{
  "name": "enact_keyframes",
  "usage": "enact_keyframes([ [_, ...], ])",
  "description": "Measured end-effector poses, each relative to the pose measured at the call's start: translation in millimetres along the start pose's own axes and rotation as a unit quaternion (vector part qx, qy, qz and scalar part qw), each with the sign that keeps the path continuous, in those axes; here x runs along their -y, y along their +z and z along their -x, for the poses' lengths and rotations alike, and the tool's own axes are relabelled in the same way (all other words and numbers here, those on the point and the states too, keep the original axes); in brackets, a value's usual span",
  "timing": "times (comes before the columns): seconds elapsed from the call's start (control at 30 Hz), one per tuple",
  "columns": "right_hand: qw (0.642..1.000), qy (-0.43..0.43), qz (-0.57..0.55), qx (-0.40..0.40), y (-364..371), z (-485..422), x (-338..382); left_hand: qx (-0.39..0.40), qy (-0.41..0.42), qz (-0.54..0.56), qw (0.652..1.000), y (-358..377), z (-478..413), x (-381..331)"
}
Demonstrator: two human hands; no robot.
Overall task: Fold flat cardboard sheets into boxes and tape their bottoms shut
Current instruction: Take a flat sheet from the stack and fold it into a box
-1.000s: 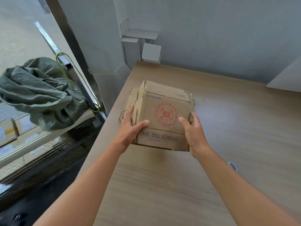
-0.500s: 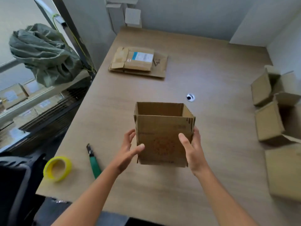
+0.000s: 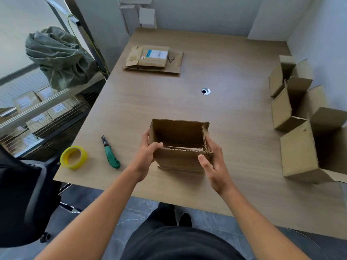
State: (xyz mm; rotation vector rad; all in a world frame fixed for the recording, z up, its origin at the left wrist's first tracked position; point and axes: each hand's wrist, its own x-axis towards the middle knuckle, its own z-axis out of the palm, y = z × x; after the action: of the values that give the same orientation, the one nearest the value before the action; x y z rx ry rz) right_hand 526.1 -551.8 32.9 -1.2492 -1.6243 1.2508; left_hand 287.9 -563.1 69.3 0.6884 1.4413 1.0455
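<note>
Your left hand [image 3: 148, 153] and right hand [image 3: 213, 163] grip the cardboard box [image 3: 178, 161], now lower, right of the utility knife [image 3: 110, 153]; fold its flaps next.

This is a small packing room, half office, half stockroom. A wide wood-grain table [image 3: 234, 76] with a cable grommet [image 3: 205, 91] in its middle stands between plain grey walls. At the table's far left lies a stack of flat cardboard sheets [image 3: 154, 60]. Along its right edge stand open boxes [image 3: 296, 156]. Near its front left corner lie a yellow tape roll [image 3: 73, 157] and a green utility knife [image 3: 109, 152]. Left of the table, shelves [image 3: 37, 113] hold labelled cartons, beside a black office chair [image 3: 22, 194].
</note>
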Motion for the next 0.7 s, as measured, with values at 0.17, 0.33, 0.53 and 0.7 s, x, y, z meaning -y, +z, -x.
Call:
enact_keyframes([
  [0.17,1.000,0.021,0.011,-0.009,-9,2,-11,-0.015,0.045,-0.027,0.999,10,6,5],
  [0.33,0.999,0.024,0.022,-0.009,-12,-2,-15,-0.023,0.073,-0.167,0.983,17,11,3],
  [0.53,1.000,0.009,0.009,0.016,-14,3,-21,-0.100,0.044,-0.174,0.979,20,9,2],
  [0.7,1.000,0.009,0.026,0.008,-16,-2,-16,-0.045,0.073,-0.129,0.988,9,4,13],
])
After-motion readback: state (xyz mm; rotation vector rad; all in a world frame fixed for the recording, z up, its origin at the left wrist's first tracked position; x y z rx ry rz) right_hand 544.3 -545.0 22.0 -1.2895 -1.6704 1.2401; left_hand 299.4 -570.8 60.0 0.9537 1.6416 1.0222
